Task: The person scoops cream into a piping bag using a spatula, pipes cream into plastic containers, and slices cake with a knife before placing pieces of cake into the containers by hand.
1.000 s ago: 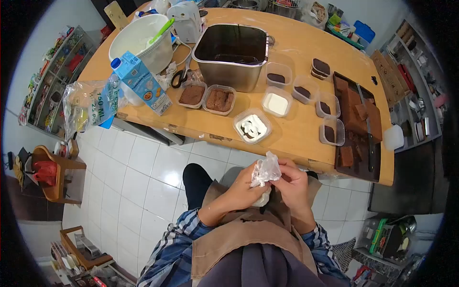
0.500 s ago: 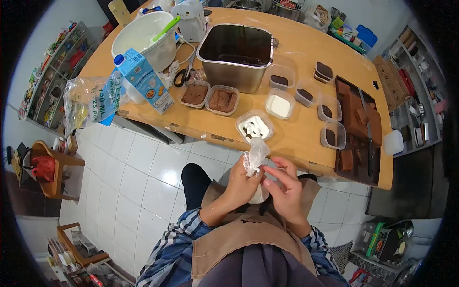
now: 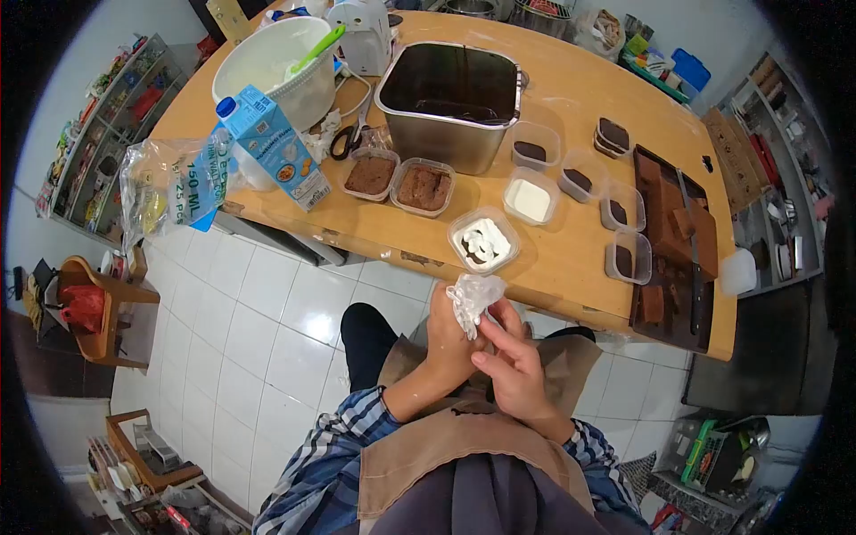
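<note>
Above my lap, just off the table's front edge, my left hand (image 3: 448,337) is closed around a clear plastic piping bag (image 3: 474,301) with white residue on it. My right hand (image 3: 515,361) touches the bag's side with its fingers apart. Just beyond the bag stands a square cup with white cream (image 3: 483,241) over a dark layer. Behind it to the right is a cup with smooth white filling (image 3: 530,197). Two cups of brown cake (image 3: 423,187) stand to the left. Several cups with dark cake bases (image 3: 629,258) stand on the right.
A steel pan of dark sauce (image 3: 450,107) stands mid-table. To its left are a blue carton (image 3: 273,147), black-handled scissors (image 3: 347,141) and a white bowl (image 3: 275,71) with a green spatula (image 3: 317,49). At right, a dark tray (image 3: 670,332) holds brown cake (image 3: 669,209) and a knife (image 3: 695,294).
The bag's loose end first rose toward the cream cup, then folded down over my left hand. My right fingers parted from their pinch on the bag. The view shifted slightly.
</note>
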The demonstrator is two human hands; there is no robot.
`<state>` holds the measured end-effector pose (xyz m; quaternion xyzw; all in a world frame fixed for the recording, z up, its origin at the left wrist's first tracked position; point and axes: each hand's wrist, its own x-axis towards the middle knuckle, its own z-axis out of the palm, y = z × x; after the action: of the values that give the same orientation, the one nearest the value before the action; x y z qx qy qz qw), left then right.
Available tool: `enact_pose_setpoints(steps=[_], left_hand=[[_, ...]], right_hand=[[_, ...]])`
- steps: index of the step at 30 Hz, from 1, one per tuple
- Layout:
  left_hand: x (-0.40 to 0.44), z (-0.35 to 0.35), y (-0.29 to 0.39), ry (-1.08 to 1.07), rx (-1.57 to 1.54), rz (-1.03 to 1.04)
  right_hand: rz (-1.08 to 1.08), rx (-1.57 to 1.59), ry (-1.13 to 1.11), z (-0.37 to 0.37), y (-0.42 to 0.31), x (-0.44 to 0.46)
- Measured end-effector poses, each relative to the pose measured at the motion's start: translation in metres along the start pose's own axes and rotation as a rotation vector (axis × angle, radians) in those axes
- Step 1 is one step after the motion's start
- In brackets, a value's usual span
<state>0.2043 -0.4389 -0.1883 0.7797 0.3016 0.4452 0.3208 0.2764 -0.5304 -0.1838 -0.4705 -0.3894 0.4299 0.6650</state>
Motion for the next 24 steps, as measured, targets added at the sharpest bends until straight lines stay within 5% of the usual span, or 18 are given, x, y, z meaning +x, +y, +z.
enact_pose_setpoints(steps=[7, 10, 13, 15, 17, 24], left_hand=[[-0.006, 0.006, -0.001, -0.030, -0.168, -0.216], [-0.011, 0.015, -0.003, -0.045, -0.078, -0.157], [-0.028, 0.023, -0.040, -0.119, -0.339, -0.459], [-0.031, 0.019, -0.047, -0.103, -0.331, -0.453], [-0.006, -0.003, -0.017, -0.029, -0.136, -0.230], [-0.001, -0.036, -0.023, 0.154, -0.422, -0.508]], right_hand=[[-0.078, -0.033, -0.043, 0.009, -0.003, 0.001], [-0.099, -0.600, -0.228, 0.011, -0.009, -0.003], [-0.128, -0.280, -0.150, 0.014, -0.006, -0.003], [-0.193, -0.148, -0.074, 0.011, -0.010, 0.000], [-0.250, 0.018, 0.032, 0.006, -0.013, 0.001], [-0.352, -1.198, 0.090, -0.030, -0.038, 0.052]])
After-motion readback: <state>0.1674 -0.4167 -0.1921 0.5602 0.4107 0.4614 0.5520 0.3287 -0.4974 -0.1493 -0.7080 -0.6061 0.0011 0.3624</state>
